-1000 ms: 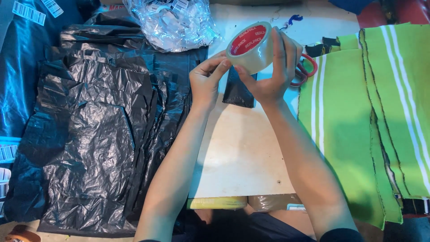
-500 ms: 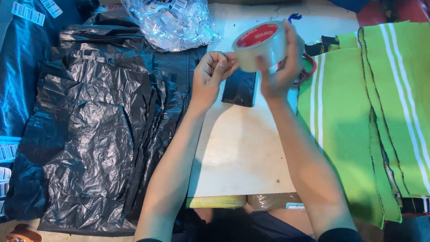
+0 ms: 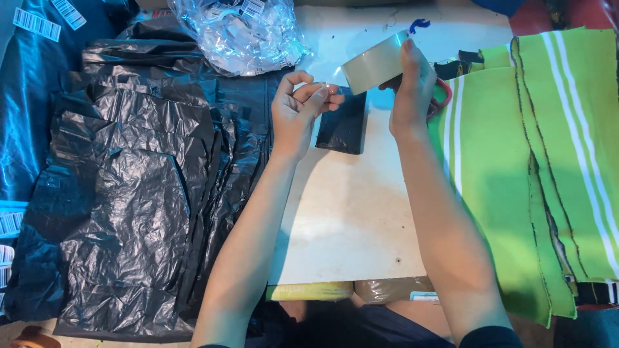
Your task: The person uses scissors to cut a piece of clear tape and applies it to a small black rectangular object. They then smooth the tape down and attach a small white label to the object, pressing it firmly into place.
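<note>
One roll of clear brownish packing tape (image 3: 376,62) is gripped in the right hand (image 3: 412,87), raised above the pale, smooth tabletop (image 3: 351,212). The left hand (image 3: 298,113) pinches the pulled-out end of the tape between thumb and fingertips, just beside the roll. Between the two hands lies one small black folded plastic packet (image 3: 343,125). To the left spreads a stack of crinkled, glossy black plastic bags (image 3: 142,187) (their number cannot be told). One crumpled clear plastic heap (image 3: 235,32) sits above; striped green fabric pieces (image 3: 535,161) overlap at right.
</note>
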